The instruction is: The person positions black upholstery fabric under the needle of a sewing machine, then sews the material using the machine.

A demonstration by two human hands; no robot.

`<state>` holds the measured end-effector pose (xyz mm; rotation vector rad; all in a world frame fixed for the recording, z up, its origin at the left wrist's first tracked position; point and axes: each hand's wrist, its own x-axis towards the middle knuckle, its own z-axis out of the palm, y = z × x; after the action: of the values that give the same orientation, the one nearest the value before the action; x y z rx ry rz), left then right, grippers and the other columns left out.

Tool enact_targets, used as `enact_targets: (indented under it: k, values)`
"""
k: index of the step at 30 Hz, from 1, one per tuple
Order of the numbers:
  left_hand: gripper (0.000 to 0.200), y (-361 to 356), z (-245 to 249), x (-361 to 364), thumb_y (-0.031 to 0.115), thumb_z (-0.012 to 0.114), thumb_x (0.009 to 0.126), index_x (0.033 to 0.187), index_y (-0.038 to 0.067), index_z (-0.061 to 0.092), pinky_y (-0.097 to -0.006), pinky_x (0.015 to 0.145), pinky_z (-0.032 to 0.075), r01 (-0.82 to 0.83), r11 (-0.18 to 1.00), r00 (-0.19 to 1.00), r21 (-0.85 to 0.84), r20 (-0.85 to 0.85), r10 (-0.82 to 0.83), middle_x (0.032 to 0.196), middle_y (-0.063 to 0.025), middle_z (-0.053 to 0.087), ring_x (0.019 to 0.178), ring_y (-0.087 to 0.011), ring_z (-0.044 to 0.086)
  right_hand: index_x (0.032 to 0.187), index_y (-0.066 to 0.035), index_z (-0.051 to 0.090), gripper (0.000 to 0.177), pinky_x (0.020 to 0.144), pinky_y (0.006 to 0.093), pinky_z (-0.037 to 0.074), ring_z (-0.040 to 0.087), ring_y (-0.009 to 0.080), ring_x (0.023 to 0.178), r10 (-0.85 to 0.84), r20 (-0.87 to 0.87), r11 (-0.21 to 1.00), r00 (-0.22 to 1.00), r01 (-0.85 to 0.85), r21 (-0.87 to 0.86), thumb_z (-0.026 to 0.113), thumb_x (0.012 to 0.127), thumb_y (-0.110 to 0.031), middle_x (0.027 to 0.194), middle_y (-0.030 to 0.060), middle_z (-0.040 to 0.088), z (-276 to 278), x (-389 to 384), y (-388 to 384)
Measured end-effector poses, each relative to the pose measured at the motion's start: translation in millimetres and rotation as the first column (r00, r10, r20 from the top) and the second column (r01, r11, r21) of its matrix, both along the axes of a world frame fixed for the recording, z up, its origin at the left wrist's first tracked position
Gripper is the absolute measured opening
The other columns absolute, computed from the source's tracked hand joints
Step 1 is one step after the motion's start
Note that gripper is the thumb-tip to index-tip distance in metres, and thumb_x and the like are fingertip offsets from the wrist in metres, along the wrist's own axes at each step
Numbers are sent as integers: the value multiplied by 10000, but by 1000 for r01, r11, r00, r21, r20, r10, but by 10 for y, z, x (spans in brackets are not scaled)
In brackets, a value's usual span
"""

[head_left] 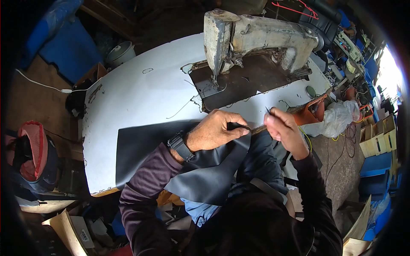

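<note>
My left hand (217, 130) pinches the edge of a black leather-like sheet (141, 147) between thumb and fingers. The sheet lies partly on the white table and drapes over its front edge onto my lap. To the right, my right hand (282, 128) is closed in a pinch, apart from the sheet. A small dark pointed tip (268, 110) sticks up from its fingers; I cannot tell what tool it belongs to. Beyond both hands stands an old, worn sewing machine (265, 36), its needle end toward the left.
The white table (141, 94) has chipped edges, and loose thread (178, 109) lies near the machine's plate. A round tin (310, 91) sits at the right. Nearby are a clear plastic bag (339, 119), wooden boxes (379, 135), a white bucket (121, 53) and a red-lined bag (32, 149).
</note>
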<state>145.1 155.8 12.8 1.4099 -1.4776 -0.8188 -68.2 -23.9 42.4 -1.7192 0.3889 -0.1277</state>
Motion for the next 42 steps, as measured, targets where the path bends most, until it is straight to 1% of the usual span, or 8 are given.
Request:
enact_targets:
  k: [6,12,16,23,27,32,34,42]
  values:
    - [478,77,48,-13,210,829,969,1365,15,645,-398,999,554,-117,972,952,-203,255,168,1306,-177,698,1184,-285,700,975,-12,681,228,704,261,449,528,44,787,-69,224,975,972,113,-191,820,979,-192,851,-52,570,-96,172,444]
    - [570,1717,-44,172,311,823,951,1428,59,640,-530,1194,421,-766,464,-33,-445,748,663,1515,-202,586,1432,-426,522,929,-88,637,166,491,200,257,332,-14,570,-337,245,940,909,310,142,795,962,-124,743,-86,467,-444,105,164]
    - [581,2612,-258,190,354,868,920,1346,17,663,-508,1155,432,-906,61,-263,-420,668,696,1449,-208,630,1343,-426,584,912,-105,597,205,474,192,276,335,-18,543,-263,246,964,933,241,116,791,976,-119,747,-88,472,-579,42,6]
    - [212,2420,-386,135,191,783,974,1010,37,642,-477,848,492,-898,110,-189,-426,598,779,1052,-166,684,998,-403,640,837,-82,600,239,568,241,338,411,17,625,-140,208,983,968,160,-85,799,956,-139,718,-69,494,-552,-337,110]
    - [167,2213,91,-103,79,719,1057,999,71,563,-244,704,449,-953,20,91,-302,-221,971,841,42,583,761,-55,525,871,-25,656,227,668,271,437,502,59,750,74,67,989,995,-64,-134,829,942,-154,774,-29,584,-740,-888,299]
    - [356,1418,463,-661,140,863,959,1227,3,673,-222,755,527,-747,664,659,-28,101,745,965,-81,782,831,-83,680,1032,-27,651,241,660,304,474,545,101,720,128,13,924,992,-114,-365,798,987,-213,789,12,633,-1430,-1440,313]
    - [333,1052,92,-808,125,890,931,1175,-23,717,-241,790,546,-659,750,752,-55,0,660,947,-52,782,868,-74,681,1024,-48,629,171,610,268,410,476,64,682,-99,-49,992,994,102,72,721,1036,-191,770,-41,548,-1276,-1425,267]
    - [212,704,-326,-1121,117,901,914,1053,-1,794,-226,724,548,-424,887,784,183,-417,461,939,-30,801,825,-48,685,1100,-39,661,174,624,248,347,417,30,705,120,-57,992,991,-118,41,689,1078,-209,799,-64,505,-381,-761,600]
